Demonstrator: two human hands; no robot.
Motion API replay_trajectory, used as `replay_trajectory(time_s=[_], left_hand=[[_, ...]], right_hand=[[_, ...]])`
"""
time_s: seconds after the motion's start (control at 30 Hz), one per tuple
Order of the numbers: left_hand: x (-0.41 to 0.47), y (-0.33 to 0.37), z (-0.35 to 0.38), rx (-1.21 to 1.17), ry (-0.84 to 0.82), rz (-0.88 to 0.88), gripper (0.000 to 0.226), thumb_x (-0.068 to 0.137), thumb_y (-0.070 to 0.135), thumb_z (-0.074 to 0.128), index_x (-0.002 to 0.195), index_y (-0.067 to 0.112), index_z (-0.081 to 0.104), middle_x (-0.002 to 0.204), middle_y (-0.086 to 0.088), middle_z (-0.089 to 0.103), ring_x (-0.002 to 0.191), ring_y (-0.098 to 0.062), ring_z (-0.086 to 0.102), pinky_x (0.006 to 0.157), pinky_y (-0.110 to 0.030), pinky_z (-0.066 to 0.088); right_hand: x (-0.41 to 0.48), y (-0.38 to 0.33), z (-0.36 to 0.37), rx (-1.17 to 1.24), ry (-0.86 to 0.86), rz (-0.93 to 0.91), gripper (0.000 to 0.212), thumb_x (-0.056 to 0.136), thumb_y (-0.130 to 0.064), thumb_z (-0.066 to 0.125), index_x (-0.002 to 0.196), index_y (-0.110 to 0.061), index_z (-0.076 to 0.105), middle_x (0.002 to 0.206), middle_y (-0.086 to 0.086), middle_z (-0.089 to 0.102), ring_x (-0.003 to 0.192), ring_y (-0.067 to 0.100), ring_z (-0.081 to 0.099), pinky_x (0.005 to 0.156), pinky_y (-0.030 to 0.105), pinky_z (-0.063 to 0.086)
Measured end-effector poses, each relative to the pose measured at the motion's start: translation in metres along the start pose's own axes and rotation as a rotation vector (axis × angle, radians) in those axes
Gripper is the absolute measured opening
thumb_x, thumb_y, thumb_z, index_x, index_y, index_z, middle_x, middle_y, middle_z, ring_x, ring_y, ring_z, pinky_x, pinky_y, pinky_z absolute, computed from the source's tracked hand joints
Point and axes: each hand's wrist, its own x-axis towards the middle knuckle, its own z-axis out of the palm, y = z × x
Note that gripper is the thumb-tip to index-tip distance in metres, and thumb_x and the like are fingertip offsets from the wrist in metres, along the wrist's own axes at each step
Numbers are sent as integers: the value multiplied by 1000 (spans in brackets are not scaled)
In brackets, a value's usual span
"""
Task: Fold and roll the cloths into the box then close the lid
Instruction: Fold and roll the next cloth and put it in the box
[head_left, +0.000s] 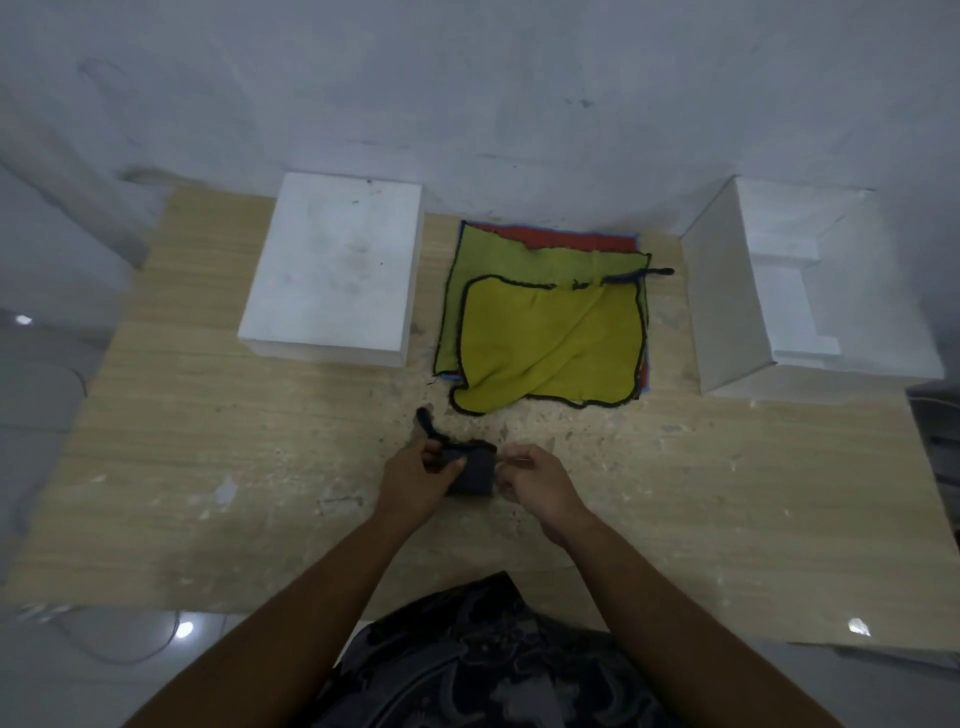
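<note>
Near the table's front edge: a dark grey cloth lay on the wooden table, rolled into a short, thick bundle between both hands.
Left hand: its fingers were curled round the left end of the roll, with the thumb laid across the front.
Right hand: its fingers were curled in narrow, and the fingertips pinched the right end of the roll.
Loose tail: a strip of black edging stuck out from the roll's left end and pointed away from the person.
Cloth stack: this sat farther back, in the middle of the table and well apart from the roll. A yellow-green cloth with a black border lay on top, creased and skewed.
Lower layers: a second yellow-green cloth showed beneath it, then a red cloth. A sliver of blue cloth peeked out at the stack's near left corner.
White box: this stood open, right of the stack. Only white stepped inserts showed inside, and no cloth.
White lid: this lay flat, closed face up, left of the stack and apart from the box.
Wall: it was grey and stood behind the table's far edge.
Person: a dark patterned garment showed at the bottom, between two bare forearms.
</note>
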Motion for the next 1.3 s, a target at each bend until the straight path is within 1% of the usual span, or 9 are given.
replay_trajectory(time_s=[0.17,0.33,0.43,0.63,0.77,0.87,1.0,1.13,1.3], left_hand=[[2,-2,-6,8,-46,21,49,89,36,63,129,9,53,121,-10,63,110,-25,60,84,-26,45],[4,-12,-19,-104,-115,71,25,93,21,58,115,13,50,116,-11,61,108,-28,60,90,-42,52],[2,-12,-26,-189,-168,34,19,95,17,53,112,18,43,117,-9,55,110,-28,57,90,-43,53],[-8,-11,-29,-379,-186,20,33,94,15,57,125,14,45,128,-11,55,113,-22,56,83,-25,50],[-12,13,-35,-492,-201,39,58,89,26,65,140,15,40,135,-4,47,123,-21,51,95,-34,50],[-13,43,-36,-634,-338,57,44,88,29,65,127,16,51,127,0,58,112,-18,62,86,-31,57],[-10,91,-28,-571,-315,149,81,66,51,79,133,19,48,127,-7,62,107,-21,66,87,-41,58],[-12,138,-6,-551,-357,222,69,85,32,69,144,20,35,134,-12,58,114,-26,62,95,-47,54],[-20,190,31,-608,-378,278,65,92,22,61,147,23,26,130,-11,61,100,-17,67,87,-42,57]], right_hand=[[3,-2,11,-22,-17,-2,36,85,-19,69,118,-11,58,111,8,63,102,26,63,92,43,55],[5,-5,21,-54,-63,-47,25,80,-22,75,100,-9,68,93,3,69,87,18,66,74,30,55],[5,-10,30,-50,-141,-59,28,80,-22,75,104,-11,69,102,6,71,92,18,67,78,29,56],[-1,-7,28,93,-155,-58,32,74,-30,76,100,-17,61,111,6,68,100,19,65,92,38,54],[-5,-21,7,321,-162,-95,31,83,-19,72,110,-10,59,116,13,66,104,26,66,88,41,56],[-14,-41,-18,438,-176,-163,37,86,-16,68,119,-9,55,119,9,65,105,26,66,78,33,58],[-24,-61,-59,432,-117,-278,37,85,-17,70,117,-8,55,117,10,66,100,24,69,77,31,59],[-28,-70,-101,469,-16,-384,49,71,-21,81,113,-9,58,113,15,68,98,26,70,83,40,58],[-32,-67,-154,532,18,-456,60,66,-22,85,120,-13,60,115,12,69,106,30,67,91,45,54]])
